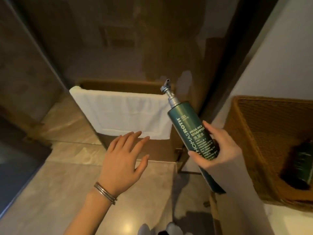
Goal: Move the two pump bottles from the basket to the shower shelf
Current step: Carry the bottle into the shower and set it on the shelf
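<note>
My right hand point(215, 148) grips a tall dark green shampoo pump bottle point(184, 122) around its lower half. The bottle tilts, its silver pump pointing up and left. A second dark green bottle point(303, 168) lies inside the brown woven basket point(250, 133) at the right edge, partly cut off by the frame. My left hand point(125, 160) hovers open, palm down, fingers spread, left of the held bottle and holding nothing. It wears thin metal bangles at the wrist. No shower shelf is clearly visible.
A white towel point(122, 112) hangs over a rail on a glass panel straight ahead. Behind it are brown tiled walls and a dark door frame. The floor is glossy beige tile point(67, 184). The basket stands on a white surface point(288, 221) at right.
</note>
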The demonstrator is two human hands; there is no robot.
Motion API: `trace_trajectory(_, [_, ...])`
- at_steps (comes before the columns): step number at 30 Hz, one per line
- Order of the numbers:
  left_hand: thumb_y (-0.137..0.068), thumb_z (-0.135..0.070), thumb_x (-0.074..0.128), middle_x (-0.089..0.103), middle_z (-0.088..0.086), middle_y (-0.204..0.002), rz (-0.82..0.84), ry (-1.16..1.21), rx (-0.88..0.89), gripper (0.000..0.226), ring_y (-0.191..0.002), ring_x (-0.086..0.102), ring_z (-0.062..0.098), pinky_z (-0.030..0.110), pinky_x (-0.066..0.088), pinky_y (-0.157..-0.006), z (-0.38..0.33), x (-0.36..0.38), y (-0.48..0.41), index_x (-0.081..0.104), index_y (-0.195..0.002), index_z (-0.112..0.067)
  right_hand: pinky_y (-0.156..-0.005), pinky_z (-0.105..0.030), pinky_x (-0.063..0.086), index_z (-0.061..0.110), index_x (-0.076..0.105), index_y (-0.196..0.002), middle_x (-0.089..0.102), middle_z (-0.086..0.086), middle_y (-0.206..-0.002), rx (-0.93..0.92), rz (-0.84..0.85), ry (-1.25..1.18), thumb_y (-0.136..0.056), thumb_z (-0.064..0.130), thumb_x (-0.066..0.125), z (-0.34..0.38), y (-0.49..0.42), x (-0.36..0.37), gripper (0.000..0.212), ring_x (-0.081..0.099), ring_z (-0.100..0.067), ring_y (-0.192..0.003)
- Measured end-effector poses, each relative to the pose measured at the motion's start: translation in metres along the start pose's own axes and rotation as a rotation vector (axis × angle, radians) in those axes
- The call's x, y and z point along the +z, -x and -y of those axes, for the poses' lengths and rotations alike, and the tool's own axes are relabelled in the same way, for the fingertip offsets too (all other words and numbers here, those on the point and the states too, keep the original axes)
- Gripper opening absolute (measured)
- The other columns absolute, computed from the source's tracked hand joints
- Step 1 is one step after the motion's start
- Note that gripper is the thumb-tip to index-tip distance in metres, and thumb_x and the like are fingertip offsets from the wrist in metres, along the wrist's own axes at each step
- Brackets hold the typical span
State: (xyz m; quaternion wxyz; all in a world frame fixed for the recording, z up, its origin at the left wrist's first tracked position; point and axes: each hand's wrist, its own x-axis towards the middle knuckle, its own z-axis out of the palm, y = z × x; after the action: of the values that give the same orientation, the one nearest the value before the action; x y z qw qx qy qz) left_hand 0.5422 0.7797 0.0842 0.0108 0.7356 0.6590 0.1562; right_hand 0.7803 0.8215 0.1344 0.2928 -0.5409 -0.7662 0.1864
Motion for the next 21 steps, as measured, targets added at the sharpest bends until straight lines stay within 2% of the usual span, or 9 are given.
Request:
trace_trajectory(3, [-0.089, -0.045, 0.039, 0.057, 0.008, -0.127, 0.012, -0.029, -0.076, 0.049, -0.115, 0.052, 0.029, 0.045, 0.041, -0.094, 0.047, -0.013, 0.043, 0.056, -0.127, -0.020, -0.074, 0.004, 0.035, 0.021, 0.047, -0.128, 0.050, 0.007, -0.107, -0.011, 0.117, -0.105, -0.063, 0.035, 0.081, 0.035, 0.008, 0.055, 0.075, 0.052, 0.003, -0.086])
trace_trajectory(6, [-0.089, -0.045, 0.038, 0.057, 0.008, -0.127, 0.028, -0.055, -0.162, 0.048, -0.114, 0.053, 0.028, 0.042, 0.041, -0.092, 0.095, -0.028, 0.087, 0.056, -0.127, -0.020, -0.068, 0.000, 0.039, 0.023, 0.048, -0.128, 0.050, 0.009, -0.105, -0.006, 0.192, -0.149, -0.062, 0.036, 0.081, 0.071, 0.019, 0.108, 0.075, 0.053, -0.001, -0.083])
trace_trajectory(9, [-0.089, -0.044, 0.040, 0.056, 0.009, -0.128, 0.032, -0.072, -0.223, 0.048, -0.113, 0.053, 0.029, 0.042, 0.042, -0.091, 0.138, -0.042, 0.130, 0.055, -0.128, -0.020, -0.067, -0.001, 0.030, 0.024, 0.043, -0.132, 0.044, 0.013, -0.105, -0.041, 0.264, -0.117, -0.063, 0.035, 0.080, 0.109, 0.030, 0.151, 0.079, 0.048, -0.002, -0.084])
trace_trajectory(11, [-0.089, -0.045, 0.040, 0.056, 0.009, -0.128, 0.025, -0.087, -0.266, 0.049, -0.114, 0.052, 0.028, 0.041, 0.042, -0.092, 0.162, -0.053, 0.156, 0.055, -0.128, -0.019, -0.066, -0.002, 0.030, 0.026, 0.037, -0.136, 0.040, 0.014, -0.108, -0.023, 0.322, -0.146, -0.068, 0.033, 0.078, 0.137, 0.035, 0.172, 0.079, 0.046, 0.000, -0.084])
trace_trajectory(13, [-0.089, -0.045, 0.039, 0.056, 0.009, -0.128, 0.008, -0.116, -0.306, 0.049, -0.114, 0.052, 0.028, 0.042, 0.041, -0.093, 0.183, -0.065, 0.177, 0.056, -0.127, -0.019, -0.071, -0.009, 0.033, 0.027, 0.034, -0.137, 0.041, 0.012, -0.110, -0.028, 0.375, -0.184, -0.070, 0.030, 0.076, 0.164, 0.039, 0.189, 0.079, 0.046, -0.002, -0.086])
trace_trajectory(17, [-0.090, -0.045, 0.039, 0.055, 0.007, -0.129, -0.027, -0.145, -0.374, 0.048, -0.117, 0.049, 0.026, 0.039, 0.038, -0.095, 0.216, -0.088, 0.215, 0.056, -0.127, -0.020, -0.083, -0.033, 0.047, 0.027, 0.035, -0.137, 0.049, 0.003, -0.116, -0.116, 0.413, -0.169, -0.070, 0.033, 0.076, 0.211, 0.046, 0.216, 0.079, 0.049, -0.008, -0.094])
trace_trajectory(19, [-0.090, -0.045, 0.038, 0.055, 0.008, -0.129, -0.048, -0.153, -0.399, 0.049, -0.117, 0.049, 0.027, 0.040, 0.037, -0.095, 0.227, -0.096, 0.229, 0.056, -0.127, -0.019, -0.085, -0.038, 0.048, 0.028, 0.035, -0.137, 0.050, 0.003, -0.119, -0.153, 0.421, -0.156, -0.069, 0.033, 0.076, 0.229, 0.046, 0.226, 0.079, 0.050, -0.010, -0.097])
trace_trajectory(21, [-0.090, -0.044, 0.038, 0.055, 0.008, -0.129, -0.076, -0.152, -0.417, 0.049, -0.117, 0.049, 0.028, 0.040, 0.037, -0.095, 0.236, -0.100, 0.236, 0.057, -0.126, -0.018, -0.083, -0.036, 0.048, 0.028, 0.035, -0.137, 0.051, 0.003, -0.119, -0.196, 0.421, -0.154, -0.069, 0.034, 0.076, 0.245, 0.043, 0.234, 0.079, 0.048, -0.007, -0.096])
